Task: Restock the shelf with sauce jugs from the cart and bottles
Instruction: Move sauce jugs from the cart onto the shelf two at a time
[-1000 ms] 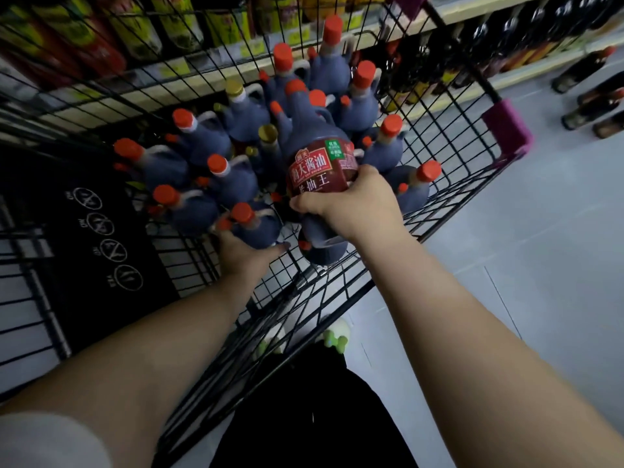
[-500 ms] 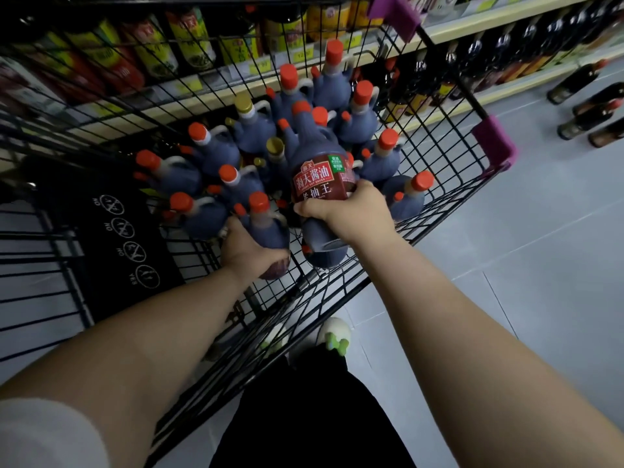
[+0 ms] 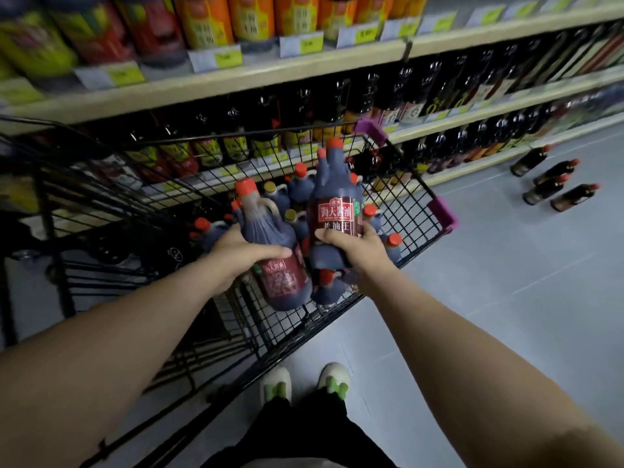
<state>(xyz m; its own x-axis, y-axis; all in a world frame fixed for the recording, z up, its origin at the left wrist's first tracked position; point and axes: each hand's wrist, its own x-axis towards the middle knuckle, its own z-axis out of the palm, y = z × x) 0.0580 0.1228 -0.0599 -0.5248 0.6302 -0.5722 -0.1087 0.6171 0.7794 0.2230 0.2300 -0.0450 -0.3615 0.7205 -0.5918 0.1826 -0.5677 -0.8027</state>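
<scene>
Two dark sauce jugs with red caps and red labels are lifted above the black wire cart. My left hand grips the left jug around its middle; that jug leans to the left. My right hand holds the right jug upright by its lower body, label facing me. Several more red-capped jugs stay in the cart below and behind them. The shelf runs behind the cart, filled with dark bottles.
Several dark bottles stand on the grey floor at the right, near the lowest shelf board. Yellow- and orange-labelled bottles fill the top shelf. My shoes are close to the cart's near corner. Purple corner guards mark the cart's right rim.
Both hands have risen with a jug each, out of the cluster in the cart. The view has tilted up toward the shelves.
</scene>
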